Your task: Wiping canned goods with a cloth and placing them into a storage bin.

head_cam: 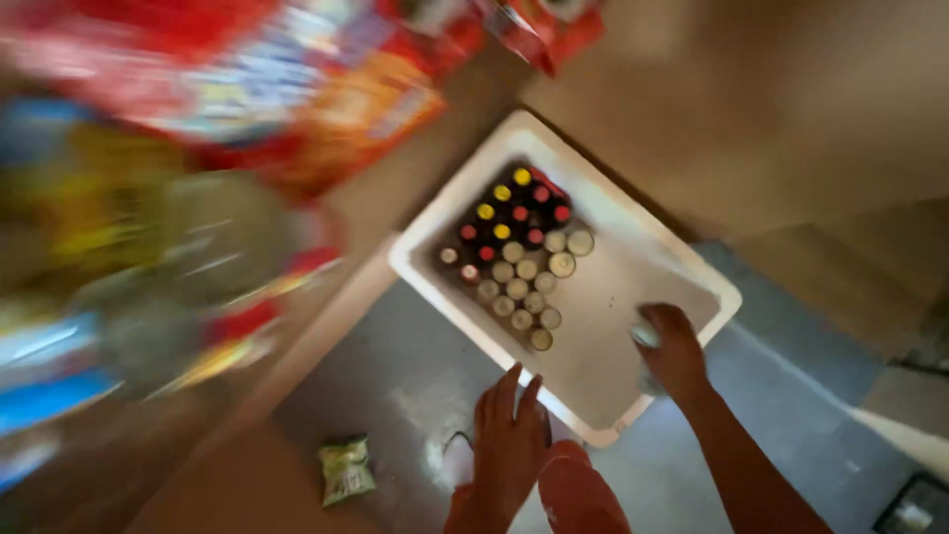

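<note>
Here we are looking down into a white box sitting on a grey floor, one corner pointing away from us. Bottles are standing upright in a tight block against the box's far-left wall, seen cap-on: red and yellow caps are filling the rows farther from us, pale whitish caps the rows nearer to us. The rest of the box floor is showing bare. Our right hand is reaching inside the box near its right corner, well apart from the block of bottles, with fingers curled around a small pale round thing, possibly another cap or bottle top; blur is keeping us from telling which. Our left hand is hovering just outside the near edge of the box, fingers extended and close together, palm down, holding nothing; whether its fingertips are touching the rim we cannot tell. A reddish knee is showing just beside this hand, at the bottom of the view. A small green packet is lying on the floor to the left of the left hand, apart from the box. Along the left and top of the view, shelves of colourful packages are appearing heavily smeared, in red, orange, yellow and blue, too blurred to identify further.
</note>
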